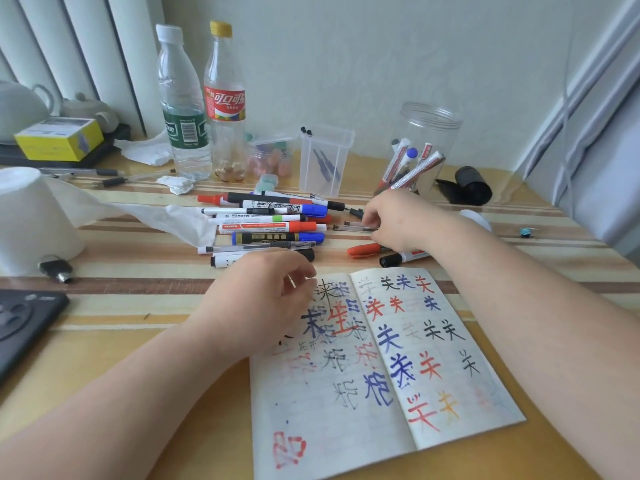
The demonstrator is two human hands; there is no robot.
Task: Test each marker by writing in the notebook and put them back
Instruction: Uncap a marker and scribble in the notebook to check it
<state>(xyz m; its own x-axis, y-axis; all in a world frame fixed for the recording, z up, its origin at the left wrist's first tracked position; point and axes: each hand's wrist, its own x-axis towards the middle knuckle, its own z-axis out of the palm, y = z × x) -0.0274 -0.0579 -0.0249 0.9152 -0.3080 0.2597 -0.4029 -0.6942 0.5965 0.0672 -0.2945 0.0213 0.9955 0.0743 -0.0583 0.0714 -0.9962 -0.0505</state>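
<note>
**A:** What does the right hand (405, 223) have?

**B:** Its grip looks closed on one end of a slim dark pen (353, 226). The fingers curl over it where it lies on the striped wooden surface (138, 341). The left hand (256, 296) holds nothing. Its grip is slack, with loosely curled fingers resting on the left page of the open paper notebook (329, 427), which lies nearer than the right grip and below it.

**A:** And the rest of the pens?

**B:** The mixed heap of markers (270, 225), white barrels with red, blue and black caps, lies just left of the right grip. A red-capped marker (363, 250) sits just under that grip. The tall clear plastic jar (433, 133), with several markers leaning in it, stands just beyond.

**A:** What could go wrong from here?

**B:** I see three risks.
- **Slipping:** the pen is thin and held at one end, so it may swing or slip as it lifts.
- **Knocking:** the heap is close enough that a sideways drag could send round barrels rolling.
- **Smudging:** the right forearm hangs over the right page, so any fresh ink there would smear if the forearm drops.

**A:** And when the pens go back?

**B:** The jar looks light, and its markers lean to one side. A careless push on the rim could tip it.
</note>
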